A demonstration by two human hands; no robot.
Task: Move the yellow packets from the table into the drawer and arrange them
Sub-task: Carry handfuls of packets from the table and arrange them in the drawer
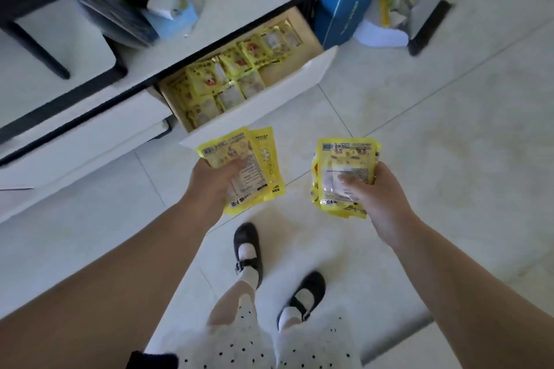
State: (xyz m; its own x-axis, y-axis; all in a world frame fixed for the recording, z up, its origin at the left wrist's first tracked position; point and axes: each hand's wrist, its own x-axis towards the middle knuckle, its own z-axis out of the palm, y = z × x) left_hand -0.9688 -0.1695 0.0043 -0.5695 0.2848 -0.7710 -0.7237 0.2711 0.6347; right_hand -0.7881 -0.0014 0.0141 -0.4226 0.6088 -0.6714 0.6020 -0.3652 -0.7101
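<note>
Yellow packets fill both hands of a person standing on a pale tiled floor [419, 105], seen from above. Their left hand [214, 181] grips a small fanned stack of packets [248, 165], thumb curled over the top one. Their right hand [374, 192] holds a thicker stack [344, 171] the same way, thumb pressed on its face. The two stacks are held apart, side by side, just in front of and below an open drawer [269, 99]. Inside the drawer, more yellow packets [236, 72] lie in rows, filling most of it. The drawer belongs to a white cabinet [75, 135]. A blue paper bag [341, 6] stands on the floor beside the drawer. Black shoes [248, 252] with white socks show below.
</note>
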